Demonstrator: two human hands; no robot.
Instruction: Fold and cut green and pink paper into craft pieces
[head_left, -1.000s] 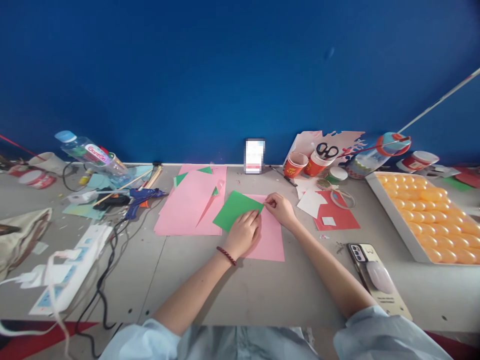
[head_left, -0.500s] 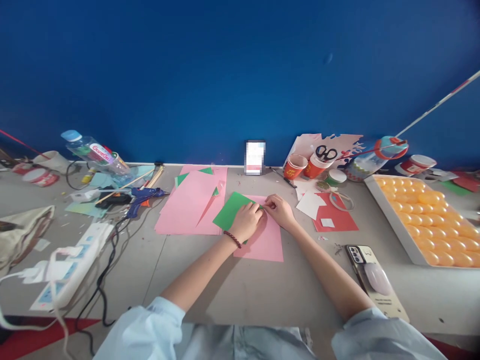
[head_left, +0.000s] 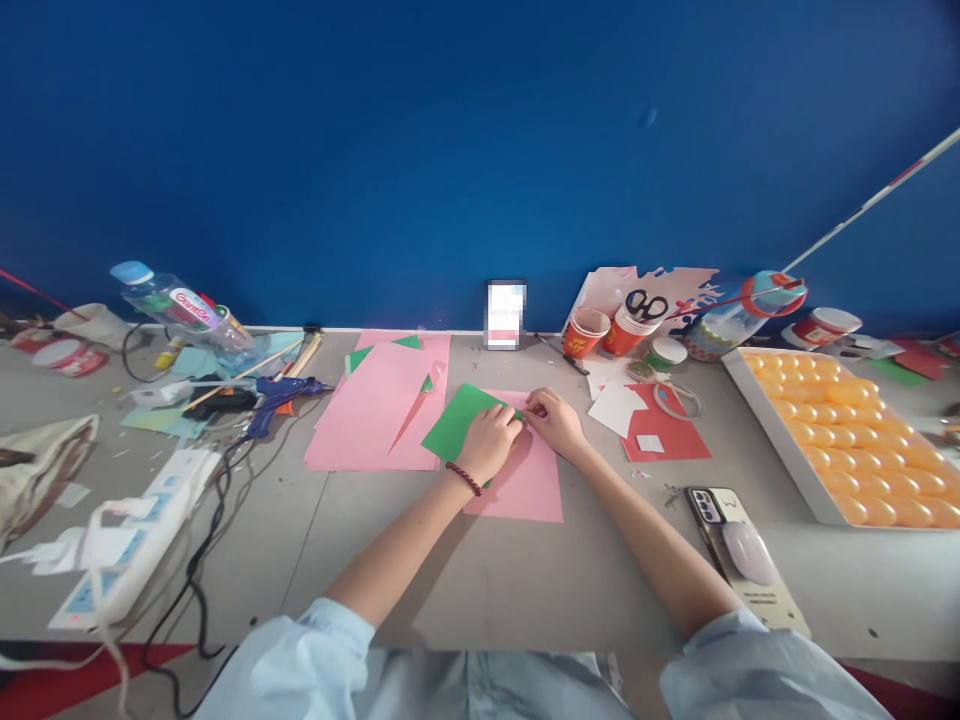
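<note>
l hand (head_left: 491, 443) on green sheet (head_left: 453, 422), grip unclear; r hand (head_left: 553, 420) pinching its corner — prob. a fold; next needs steady hold w/ firm crease.

Clutter lines both sides of the table (head_left: 420, 590)

On the left, a blue-capped bottle (head_left: 176, 303) leans near a blue glue gun (head_left: 279, 396), with a white power strip (head_left: 166, 522) nearer the front edge. Towards the right, red paper cups (head_left: 584, 337) stand by the blue wall (head_left: 480, 150), black scissors handles (head_left: 647, 306) rising above one. A phone (head_left: 769, 593) lies near a white tray (head_left: 784, 441) of orange balls (head_left: 862, 460).
</note>
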